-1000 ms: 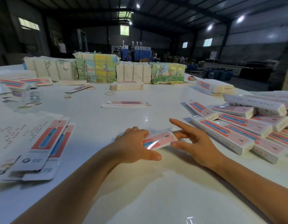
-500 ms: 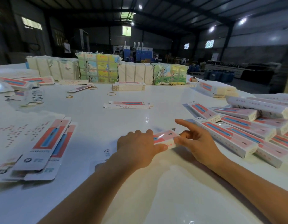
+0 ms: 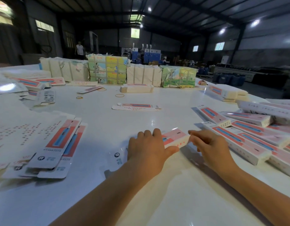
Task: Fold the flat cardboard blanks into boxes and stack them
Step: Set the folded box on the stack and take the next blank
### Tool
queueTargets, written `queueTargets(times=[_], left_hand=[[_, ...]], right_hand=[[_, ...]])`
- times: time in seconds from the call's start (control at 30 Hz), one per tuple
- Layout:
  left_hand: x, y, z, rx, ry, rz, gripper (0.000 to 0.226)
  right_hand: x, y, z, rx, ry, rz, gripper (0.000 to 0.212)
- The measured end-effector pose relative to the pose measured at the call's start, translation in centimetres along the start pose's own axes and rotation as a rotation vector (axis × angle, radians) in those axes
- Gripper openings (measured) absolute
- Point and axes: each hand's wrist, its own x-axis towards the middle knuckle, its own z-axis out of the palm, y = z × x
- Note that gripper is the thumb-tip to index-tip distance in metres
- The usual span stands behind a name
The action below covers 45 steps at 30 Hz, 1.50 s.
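Pink-and-white cardboard box [image 3: 175,139], printed with a blue stripe, lies on the glossy white table [image 3: 141,201] just below the middle of the frame, between the two hands. A second ago its right end was open to a pointing forefinger; now the right hand [image 3: 211,147] has drawn its fingers together and pinches that end, apparently tucking the flap home. The left hand [image 3: 149,147] has slid further over the box, and now covers its left half from above, fingers curled over the far edge and thumb along the near side, holding it down. The box also looks squarer and more upright than before.

Judging by this, the end closure is nearly done, and the box should soon join the pile of finished pink-and-white boxes [image 3: 255,136] at the right edge. A heap of flat printed cardboard blanks [image 3: 62,144] waits at the left, so plenty remains.
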Motion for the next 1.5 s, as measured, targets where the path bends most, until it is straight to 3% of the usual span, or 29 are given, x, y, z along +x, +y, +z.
queueTargets(times=[0.1,0.2,0.37,0.53,0.63,0.8,1.0,1.13,1.17,1.23,1.3,1.37,1.43,1.5], left_hand=[[0.0,0.4,0.1,0.055,0.062,0.001,0.065],[0.0,0.6,0.4,0.102,0.112,0.014,0.065],[-0.3,0.5,0.7,0.150,0.169,0.068,0.066],[-0.5,1.2,0.8,0.170,0.184,0.116,0.067],[-0.6,1.2,1.0,0.163,0.189,0.113,0.067],[-0.4,1.4,1.4,0.184,0.158,0.141,0.067],[-0.6,1.2,1.1,0.166,0.207,0.149,0.065],[-0.6,0.6,0.5,0.100,0.259,0.098,0.065],[-0.6,0.6,0.3,0.090,0.256,0.083,0.065],[-0.4,0.6,0.2,0.091,0.255,0.064,0.067],[-0.4,0.6,0.1,0.097,0.255,0.052,0.071],[-0.4,0.8,0.2,0.088,0.264,0.069,0.072],[-0.6,1.1,0.3,0.062,0.263,0.094,0.069],[-0.6,1.4,0.6,0.071,0.248,0.110,0.066]], right_hand=[[-0.2,-0.2,0.3,0.113,-0.039,0.033,0.033],[-0.3,-0.2,0.6,0.159,-0.038,0.089,0.027],[0.1,0.7,0.7,0.233,-0.031,0.264,0.059],[0.5,1.8,0.5,0.226,-0.099,0.413,0.037],[0.3,1.5,0.2,0.081,-0.094,0.308,0.017],[-0.1,0.6,0.2,-0.159,-0.156,0.161,0.013],[-0.1,0.0,-0.2,-0.137,-0.181,0.074,0.022],[0.0,-0.6,-0.6,0.163,-0.058,0.127,0.015],[0.1,-0.6,-0.5,0.199,0.002,0.151,0.023],[0.3,-0.3,-0.6,0.035,0.111,0.121,0.043],[0.7,0.2,-0.7,-0.049,0.100,0.162,0.066],[1.1,0.5,-0.9,0.388,-0.056,0.384,0.070],[1.6,0.9,-0.9,0.895,-0.200,0.557,0.045],[1.6,1.0,-0.9,0.908,-0.185,0.564,0.031]])
